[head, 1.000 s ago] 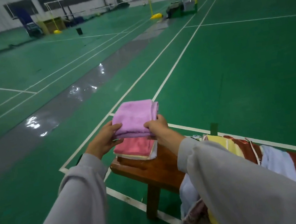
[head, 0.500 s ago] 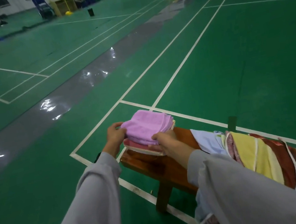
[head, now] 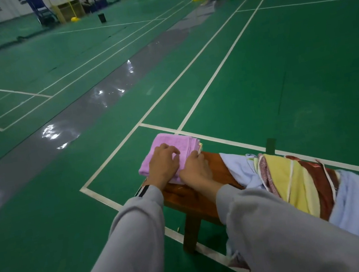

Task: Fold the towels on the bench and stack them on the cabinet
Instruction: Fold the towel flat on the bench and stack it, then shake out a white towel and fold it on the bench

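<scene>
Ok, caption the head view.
Left hand on the folded purple towel, right hand at its edge, at the bench end.

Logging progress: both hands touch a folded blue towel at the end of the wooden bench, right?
Not blue: the head view shows the left hand and right hand touching a folded purple towel at the end of the wooden bench.
</scene>
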